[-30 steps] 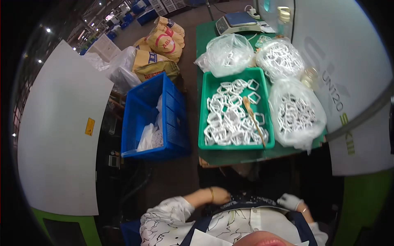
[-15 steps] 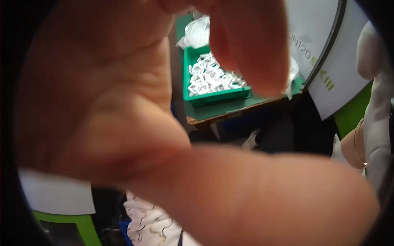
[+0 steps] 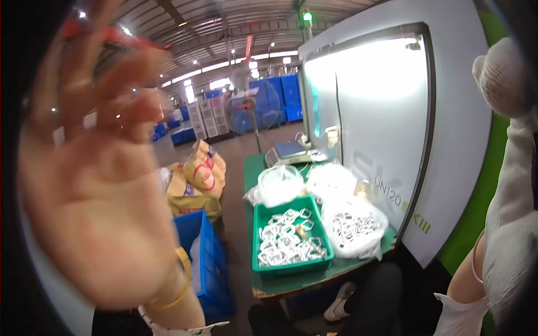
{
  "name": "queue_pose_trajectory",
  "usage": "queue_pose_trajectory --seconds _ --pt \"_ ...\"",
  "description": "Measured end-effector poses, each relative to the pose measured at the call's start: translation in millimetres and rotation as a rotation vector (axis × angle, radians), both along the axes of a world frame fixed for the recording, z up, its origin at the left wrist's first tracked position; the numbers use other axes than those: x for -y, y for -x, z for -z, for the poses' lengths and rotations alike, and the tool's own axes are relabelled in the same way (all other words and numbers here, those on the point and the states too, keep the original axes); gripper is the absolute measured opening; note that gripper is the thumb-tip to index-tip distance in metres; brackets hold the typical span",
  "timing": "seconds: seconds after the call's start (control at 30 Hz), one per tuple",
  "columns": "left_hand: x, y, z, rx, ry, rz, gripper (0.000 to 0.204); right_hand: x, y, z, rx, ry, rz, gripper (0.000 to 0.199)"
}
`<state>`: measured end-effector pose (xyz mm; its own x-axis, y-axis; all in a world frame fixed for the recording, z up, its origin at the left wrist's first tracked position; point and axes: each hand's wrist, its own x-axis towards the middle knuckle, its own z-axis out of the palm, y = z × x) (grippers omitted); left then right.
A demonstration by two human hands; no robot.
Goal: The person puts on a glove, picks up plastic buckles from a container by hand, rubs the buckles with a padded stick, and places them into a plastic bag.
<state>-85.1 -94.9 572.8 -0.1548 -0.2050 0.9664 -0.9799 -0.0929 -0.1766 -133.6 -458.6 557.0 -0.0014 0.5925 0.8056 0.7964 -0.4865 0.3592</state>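
My bare left hand is raised close in front on the left, palm showing and blurred by motion. Its fingers are bent but apart, and it holds nothing visible. A yellow band circles that wrist. At the right rim my right hand wears a white knitted glove and is raised too. The picture's edge cuts it off, so its grip cannot be made out. Between the hands, farther off, a green tray of white angular ring-like parts rests on a green table. Neither hand touches it.
Clear plastic bags of parts surround the tray, with a scale behind. A white machine with a lit window stands right. At left are a blue crate, brown sacks and a standing fan.
My left hand has moved left and farther away, uncovering the table and hall. The view has tilted up. My right hand stays at the right rim.
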Motion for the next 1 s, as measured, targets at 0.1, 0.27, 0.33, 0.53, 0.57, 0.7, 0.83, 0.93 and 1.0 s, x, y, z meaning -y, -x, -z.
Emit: queue_pose_trajectory --seconds 0.1,0.27,0.33,0.53,0.57,0.7,0.83,0.93,1.0 --pt "3 -20 15 0.003 0.038 0.023 0.065 3 -12 -4 -0.006 0.025 0.039 0.058" --pt "-11 -29 26 0.006 0.081 -0.024 0.063 -6 -34 -13 -0.016 0.049 0.022 0.059" --pt "-24 -48 12 0.109 0.074 -0.035 0.062 -16 -53 -21 0.082 0.031 0.021 0.059" --pt "-32 -58 3 0.224 0.091 -0.086 0.060 -16 -75 -37 0.179 0.021 0.002 0.060" --pt "-34 -58 3 0.225 0.090 -0.091 0.060 -17 -76 -37 0.177 0.015 0.002 0.061" --pt "-37 -66 -6 0.293 0.105 -0.098 0.058 -17 -85 -50 0.235 0.010 0.016 0.061" --pt "-41 -89 -16 0.385 0.138 -0.098 0.056 -18 -104 -69 0.319 0.021 0.035 0.062" --pt "-55 -103 -4 0.327 0.136 -0.111 0.055 -30 -123 -62 0.253 0.012 0.043 0.063" --pt "-67 -105 12 0.250 0.138 -0.131 0.054 -41 -132 -51 0.171 0.013 0.041 0.063"
